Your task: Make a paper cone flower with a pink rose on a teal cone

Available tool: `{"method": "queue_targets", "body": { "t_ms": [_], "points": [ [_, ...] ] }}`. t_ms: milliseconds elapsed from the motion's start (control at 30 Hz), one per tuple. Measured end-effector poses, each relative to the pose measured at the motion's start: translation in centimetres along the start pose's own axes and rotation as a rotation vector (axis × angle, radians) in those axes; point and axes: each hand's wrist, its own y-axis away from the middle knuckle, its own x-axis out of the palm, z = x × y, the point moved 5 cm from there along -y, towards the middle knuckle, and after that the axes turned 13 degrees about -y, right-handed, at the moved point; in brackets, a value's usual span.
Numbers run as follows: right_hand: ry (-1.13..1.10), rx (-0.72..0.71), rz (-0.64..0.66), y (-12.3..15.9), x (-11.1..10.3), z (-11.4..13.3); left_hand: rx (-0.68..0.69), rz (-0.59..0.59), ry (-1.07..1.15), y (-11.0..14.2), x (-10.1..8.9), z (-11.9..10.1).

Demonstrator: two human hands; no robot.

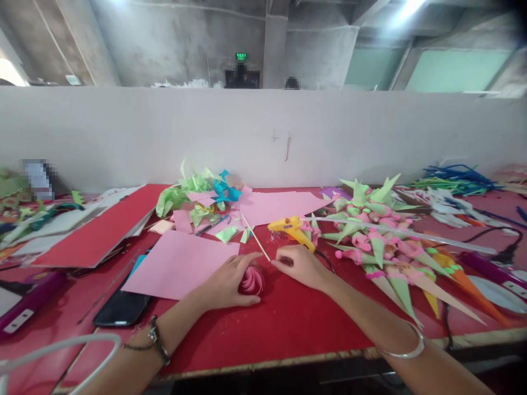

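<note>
A pink rolled paper flower lies on the red tabletop, and my left hand curls round it with thumb and fingers. My right hand is closed in a pinch at the near end of a thin wooden stick. That stick slants away toward the paper scraps. Just beyond my right hand rests a yellow glue gun, with a long clear glue stick reaching out to the right behind it. A square pink paper sheet lies left of the flower.
At right is a heap of pink and green paper flowers. A black phone lies partly under the pink sheet. Purple power strips flank the work area. Green and blue scraps sit before a white partition.
</note>
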Motion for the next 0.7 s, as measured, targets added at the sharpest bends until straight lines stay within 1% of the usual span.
{"method": "queue_targets", "body": {
  "t_ms": [100,267,333,433,533,700],
  "points": [
    [0.001,-0.013,0.013,0.1,0.2,0.1,-0.012,-0.012,0.056,0.0,0.0,0.5],
    [0.004,-0.042,0.07,0.2,0.9,-0.1,-0.008,-0.062,0.119,0.1,-0.6,1.5],
    [0.008,-0.051,0.081,0.2,1.0,-0.2,-0.03,-0.048,0.098,0.2,-0.6,1.7],
    [-0.006,-0.058,0.101,0.1,1.1,-0.2,-0.107,0.008,0.062,0.5,-0.3,1.8],
    [-0.053,-0.066,0.14,0.3,1.2,0.7,-0.156,0.045,0.098,0.9,0.1,1.5],
    [-0.251,-0.066,0.253,0.8,2.0,3.1,-0.177,0.011,0.161,1.3,0.0,1.3]
  ]
}}
